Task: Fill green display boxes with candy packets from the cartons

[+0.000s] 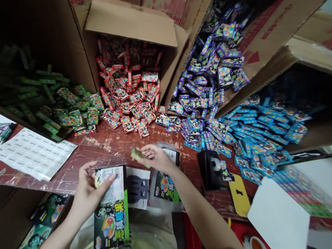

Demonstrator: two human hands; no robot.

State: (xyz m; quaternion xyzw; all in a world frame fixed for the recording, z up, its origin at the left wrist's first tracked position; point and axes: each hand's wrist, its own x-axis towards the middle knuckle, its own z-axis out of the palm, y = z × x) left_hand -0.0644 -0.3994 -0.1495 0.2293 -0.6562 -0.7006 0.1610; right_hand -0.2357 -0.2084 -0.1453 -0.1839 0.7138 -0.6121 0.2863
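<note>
Left hand (pixel 92 184) is being used to grip a dark pouch (pixel 110 221) at the table's (pixel 158 135) front edge, thumb over its label (pixel 115 191); a small green packet (pixel 136 154) is being pinched by the half-curled right hand (pixel 155 158). Imo a light pinch is probably being called for. Further back, green packets (pixel 72 113) are being held in the left box (pixel 61 26), red packets (pixel 126 96) in the short box (pixel 132 21), purple packets (pixel 203 92) in the tall box (pixel 266 35), blue packets (pixel 260 132) in the right box (pixel 323 61).

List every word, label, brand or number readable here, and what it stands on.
"果", probably, on the bag in the left hand; its other large characters are unclear.
Too small or blurred: the bag's white label, the sticker sheet, the red packets, the cardboard box.
No number is readable.
</note>
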